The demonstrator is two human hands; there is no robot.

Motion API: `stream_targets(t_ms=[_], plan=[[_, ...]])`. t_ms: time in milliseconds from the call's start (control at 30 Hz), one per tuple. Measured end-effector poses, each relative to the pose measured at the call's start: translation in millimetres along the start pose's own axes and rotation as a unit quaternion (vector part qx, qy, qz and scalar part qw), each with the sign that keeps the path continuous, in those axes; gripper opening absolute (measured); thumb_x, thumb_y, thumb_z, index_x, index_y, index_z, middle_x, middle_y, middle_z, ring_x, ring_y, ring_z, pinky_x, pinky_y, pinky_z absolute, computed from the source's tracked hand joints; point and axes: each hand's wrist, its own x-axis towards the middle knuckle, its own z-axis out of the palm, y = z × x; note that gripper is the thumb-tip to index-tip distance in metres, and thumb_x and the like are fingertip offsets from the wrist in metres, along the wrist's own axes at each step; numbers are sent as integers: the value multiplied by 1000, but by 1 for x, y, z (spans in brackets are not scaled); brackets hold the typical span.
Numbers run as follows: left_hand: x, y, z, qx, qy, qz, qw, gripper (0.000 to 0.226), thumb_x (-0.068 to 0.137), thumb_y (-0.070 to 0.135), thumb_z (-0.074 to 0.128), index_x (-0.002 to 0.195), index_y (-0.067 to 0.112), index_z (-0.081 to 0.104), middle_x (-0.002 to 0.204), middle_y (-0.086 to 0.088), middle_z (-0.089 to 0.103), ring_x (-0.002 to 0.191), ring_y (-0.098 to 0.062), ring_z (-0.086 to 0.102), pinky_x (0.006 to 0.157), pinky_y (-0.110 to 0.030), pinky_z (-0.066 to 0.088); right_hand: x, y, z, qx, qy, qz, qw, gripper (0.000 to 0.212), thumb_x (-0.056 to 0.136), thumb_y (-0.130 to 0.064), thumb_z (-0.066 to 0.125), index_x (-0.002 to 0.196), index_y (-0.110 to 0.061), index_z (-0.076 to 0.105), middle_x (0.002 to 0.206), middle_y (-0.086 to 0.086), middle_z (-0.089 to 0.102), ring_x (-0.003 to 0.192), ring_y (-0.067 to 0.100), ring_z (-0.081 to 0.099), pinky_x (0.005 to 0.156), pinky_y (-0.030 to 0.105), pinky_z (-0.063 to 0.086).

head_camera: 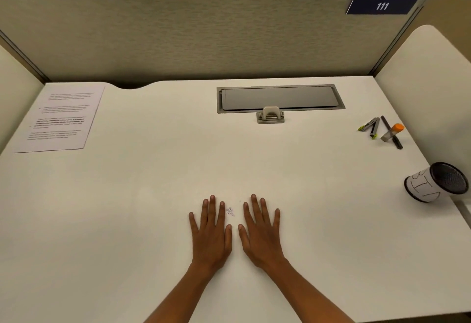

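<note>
My left hand (211, 233) and my right hand (261, 233) lie flat, palms down, side by side on the white desk (153, 195), fingers straight and spread. Neither hand holds anything. A small scribbled mark (230, 211) shows on the desk between my index fingers. A printed sheet of paper (60, 117) lies at the far left corner. At the far right lie a staple remover with green tips (369, 128), a black pen (392, 132) and a glue stick with an orange cap (392, 132). A mesh pen cup wrapped in white paper (437, 182) lies tipped on its side at the right edge.
A grey cable hatch with a latch (279, 99) is set into the desk at the back. Fabric partition walls (191, 37) enclose the desk on three sides, with a blue sign reading 111 (382, 6) at the top right. A chair back shows beyond.
</note>
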Motion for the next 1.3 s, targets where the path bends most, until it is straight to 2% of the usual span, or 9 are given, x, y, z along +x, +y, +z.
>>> stream_targets(t_ms=[100, 200, 300, 367, 567, 767, 933, 1133, 1300], plan=[[6, 6, 0, 2, -12, 17, 1000, 63, 97, 40, 17, 155, 21, 5, 163, -2, -13, 150, -22, -14, 120, -56, -6, 9, -9, -1, 6, -3, -27, 1000, 62, 96, -49, 11, 154, -28, 6, 161, -1, -15, 148, 23, -17, 118, 56, -7], [6, 1, -3, -4, 3, 29, 1000, 60, 98, 37, 23, 155, 21, 12, 164, -2, -4, 151, -22, -5, 120, -57, 1, 13, -9, -3, 12, 9, -32, 999, 62, 96, -49, 13, 155, -27, 9, 162, 0, -11, 149, 23, -12, 118, 55, -4], [3, -15, -5, -11, 21, -1, 1000, 63, 97, 39, 22, 155, 20, 11, 164, -2, -2, 151, -22, -2, 120, -56, 3, 18, 4, -5, 17, 33, 6, 999, 67, 97, -49, 17, 155, -16, 9, 162, 3, -3, 149, 23, -3, 119, 54, 2], [2, -26, -6, -13, 31, -6, 999, 63, 96, 39, 24, 155, 18, 14, 164, -4, 2, 151, -23, 2, 120, -56, 7, 22, 11, -5, 18, 28, 16, 999, 69, 97, -50, 20, 154, -12, 9, 162, 4, -3, 150, 21, -4, 120, 52, 0], [1, -22, -3, -3, 24, 21, 999, 62, 96, 35, 27, 155, 21, 16, 164, -3, 3, 151, -24, 2, 120, -57, 9, 24, 2, 1, 2, 24, -33, 999, 68, 97, -48, 22, 153, -10, 16, 162, 6, 7, 150, 22, 3, 120, 49, 5], [2, -9, 3, -5, 10, 44, 999, 63, 96, 33, 33, 155, 22, 14, 164, -2, 0, 151, -21, -2, 119, -57, 7, 17, -8, 9, -1, 14, -80, 997, 62, 97, -44, 24, 154, -18, 17, 163, -1, 6, 150, 19, 2, 119, 48, 1], [0, -13, 0, -11, 12, 61, 998, 62, 96, 34, 34, 154, 22, 18, 164, -2, 5, 151, -23, 6, 117, -58, 8, 15, -8, 5, 0, 19, -65, 998, 61, 98, -43, 22, 154, -22, 14, 162, -2, 1, 150, 20, 1, 118, 48, 2], [-1, -50, -12, -8, 37, -8, 999, 62, 95, 36, 25, 154, 21, 17, 164, -4, 6, 151, -23, 4, 118, -59, 5, 5, 0, 3, 19, 31, -27, 999, 61, 97, -51, 21, 154, -31, 9, 163, 1, -9, 150, 20, -10, 120, 50, -2], [-8, -70, -13, -17, 44, -17, 999, 60, 96, 36, 21, 154, 20, 20, 164, -3, 6, 151, -22, 5, 119, -57, 10, -11, -11, 11, -4, 25, -152, 988, 55, 98, -56, 26, 151, -44, 14, 164, 3, -3, 150, 25, -2, 116, 56, 3]])
